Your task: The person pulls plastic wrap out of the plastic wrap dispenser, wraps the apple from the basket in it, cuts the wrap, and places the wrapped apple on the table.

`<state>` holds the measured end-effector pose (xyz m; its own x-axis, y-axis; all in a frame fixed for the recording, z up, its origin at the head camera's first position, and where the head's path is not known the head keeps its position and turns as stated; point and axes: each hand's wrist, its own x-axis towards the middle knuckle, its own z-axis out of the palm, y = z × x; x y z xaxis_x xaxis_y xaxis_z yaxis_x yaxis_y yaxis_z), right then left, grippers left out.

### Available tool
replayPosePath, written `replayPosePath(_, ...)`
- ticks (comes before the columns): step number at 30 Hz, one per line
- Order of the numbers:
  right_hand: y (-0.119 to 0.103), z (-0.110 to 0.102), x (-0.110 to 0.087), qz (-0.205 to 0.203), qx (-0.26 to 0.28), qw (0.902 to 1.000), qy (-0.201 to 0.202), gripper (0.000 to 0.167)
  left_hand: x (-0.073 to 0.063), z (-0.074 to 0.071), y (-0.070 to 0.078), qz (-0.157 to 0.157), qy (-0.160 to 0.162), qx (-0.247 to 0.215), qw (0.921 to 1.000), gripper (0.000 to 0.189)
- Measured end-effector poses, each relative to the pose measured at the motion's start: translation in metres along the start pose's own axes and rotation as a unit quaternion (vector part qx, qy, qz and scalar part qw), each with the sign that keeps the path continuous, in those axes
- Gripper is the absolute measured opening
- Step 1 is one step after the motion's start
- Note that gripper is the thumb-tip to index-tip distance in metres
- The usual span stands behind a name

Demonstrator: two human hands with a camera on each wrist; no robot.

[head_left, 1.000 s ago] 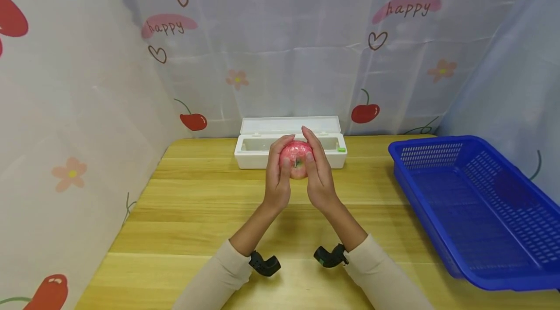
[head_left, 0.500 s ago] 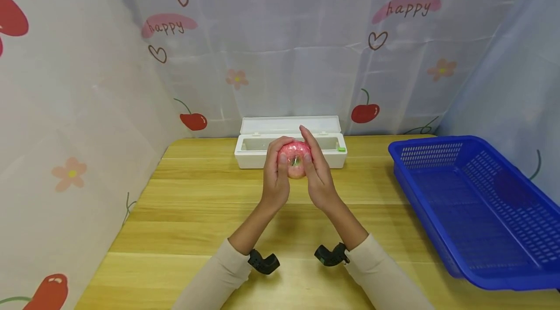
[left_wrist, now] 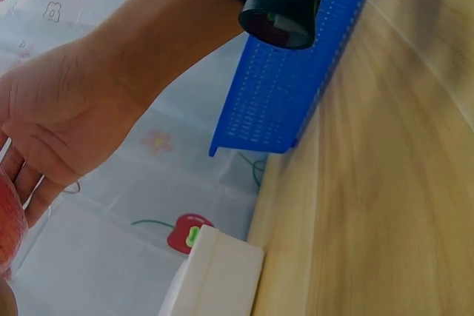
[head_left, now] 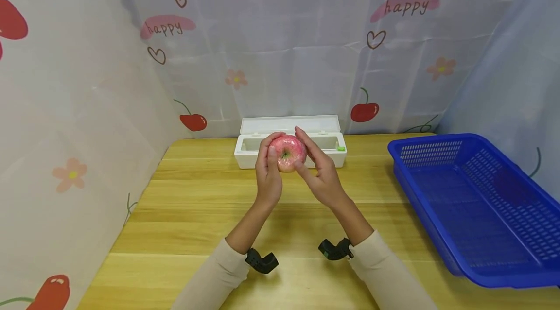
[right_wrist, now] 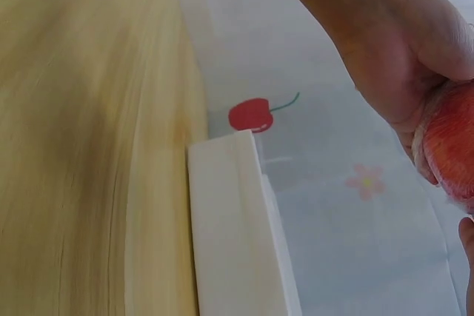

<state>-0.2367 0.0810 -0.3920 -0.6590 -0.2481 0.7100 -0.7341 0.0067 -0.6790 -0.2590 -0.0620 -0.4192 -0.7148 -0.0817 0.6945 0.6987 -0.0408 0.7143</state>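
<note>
My left hand (head_left: 268, 181) holds a red apple (head_left: 290, 151) wrapped in shiny clear film, thumb on the near side and fingers around the left. The apple's stem end faces me, raised over the table. On its other side is my right hand (head_left: 324, 181), its fingers stretched along the apple and the thumb tip at its lower right edge. In the left wrist view, the right hand (left_wrist: 70, 109) shows straight, spread fingers beside the apple (left_wrist: 9, 220). The right wrist view shows the left hand (right_wrist: 400, 61) curled around the apple (right_wrist: 453, 138).
Behind the hands stands a long white box (head_left: 247, 160) with its lid (head_left: 290, 124) raised and a small green slider (head_left: 341, 148) at its right end. A blue plastic basket (head_left: 426, 217) stands on the right of the wooden table (head_left: 197, 222). Printed curtains (head_left: 297, 72) surround the table.
The apple has shifted left and slightly up, with its stem end turned left. My right hand has loosened and drawn its thumb lower, while the left hand keeps its hold.
</note>
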Motion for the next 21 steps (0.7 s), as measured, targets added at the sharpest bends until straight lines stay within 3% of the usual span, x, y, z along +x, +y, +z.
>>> replayPosePath(5, 0.024, -0.002, -0.003, -0.003, -0.019, 0.9998, -0.001, 0.079, 0.001, 0.000, 0.000, 0.005, -0.008, -0.004, 0.9999, 0.042)
replayPosePath(12, -0.009, 0.001, 0.002, -0.006, -0.057, 0.9983, 0.010, 0.068, -0.002, 0.001, -0.002, -0.005, -0.009, 0.005, 0.9999, 0.040)
replayPosePath(17, -0.008, 0.002, 0.001, -0.021, -0.085, 0.9960, 0.019, 0.067, -0.005, 0.003, -0.004, -0.010, -0.005, 0.014, 0.9998, 0.035)
replayPosePath(21, -0.006, 0.000, 0.002, -0.028, -0.094, 0.9951, 0.013, 0.068, -0.003, 0.005, 0.004, -0.014, -0.002, 0.012, 0.9998, 0.034)
